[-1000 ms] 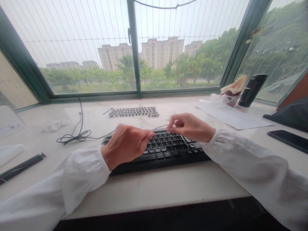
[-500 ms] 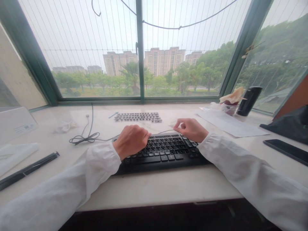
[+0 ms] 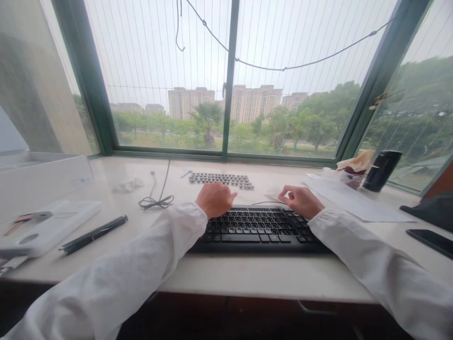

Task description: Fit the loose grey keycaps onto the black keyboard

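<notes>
Head view: both my hands at the keyboard (image 3: pixel 260 229) on the counter (image 3: pixel 247 276).
Left grip (image 3: pixel 214 199): curled loosely, holding nothing, over the keyboard's far left corner.
Right grip (image 3: pixel 301 200): fingertips pinched together at its far right edge; contents too small to tell.
Keycaps (image 3: pixel 221 179): just beyond my left grip.

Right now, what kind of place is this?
Probably a home or office desk by a big window, fairly high up: a black computer keyboard lies on the pale stone counter, beside a white printed paper sheet, with distant apartment towers outside.
</notes>
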Demonstrator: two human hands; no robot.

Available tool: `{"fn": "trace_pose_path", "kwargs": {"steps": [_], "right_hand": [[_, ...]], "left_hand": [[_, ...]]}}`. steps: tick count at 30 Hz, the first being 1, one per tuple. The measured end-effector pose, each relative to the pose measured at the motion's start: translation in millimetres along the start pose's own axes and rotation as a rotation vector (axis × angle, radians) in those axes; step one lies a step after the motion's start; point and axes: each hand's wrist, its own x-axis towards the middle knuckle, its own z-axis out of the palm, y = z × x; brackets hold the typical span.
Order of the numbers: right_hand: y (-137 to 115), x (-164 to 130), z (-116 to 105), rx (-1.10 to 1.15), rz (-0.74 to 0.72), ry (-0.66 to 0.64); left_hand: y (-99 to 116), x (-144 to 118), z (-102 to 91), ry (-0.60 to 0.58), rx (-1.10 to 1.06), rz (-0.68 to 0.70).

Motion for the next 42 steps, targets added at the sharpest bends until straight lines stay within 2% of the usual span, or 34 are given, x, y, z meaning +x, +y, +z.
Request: {"fn": "trace_pose_path", "kwargs": {"steps": [7, 10, 13, 18, 22, 30, 36, 42], "right_hand": [[9.2, 5.8, 5.5, -0.081, 0.035, -0.014], [4.7, 10.7, 2.8, -0.123, -0.006, -0.066], [-12.1, 19.1, -4.9, -0.145, -0.071, -0.131], [-54.7, 47.2, -10.9, -0.246, -0.233, -0.28], [-71.6, 80.0, 5.1, -0.342, -0.286, -0.295], [-80.2, 129.0, 48.3, -0.413, -0.241, -0.302], [-79.2, 142.8, 64.0, -0.426, -0.225, -0.347], [-77.1, 143.1, 65.2, -0.382, -0.24, -0.353]], "left_hand": [[-7.9, 2.4, -2.7, -0.007, -0.024, 0.002], [-10.0, 2.5, -3.1, -0.014, -0.039, 0.003], [-11.1, 2.8, -2.7, -0.018, -0.044, 0.009], [-12.8, 4.3, -0.7, -0.026, -0.051, 0.016], [-15.5, 5.8, 1.3, -0.012, -0.038, 0.022], [-15.9, 7.1, 7.3, -0.011, 0.004, 0.03], [-15.2, 8.0, 8.7, -0.002, 0.013, 0.036], [-15.3, 8.3, 9.8, 0.033, 0.011, 0.061]]}}
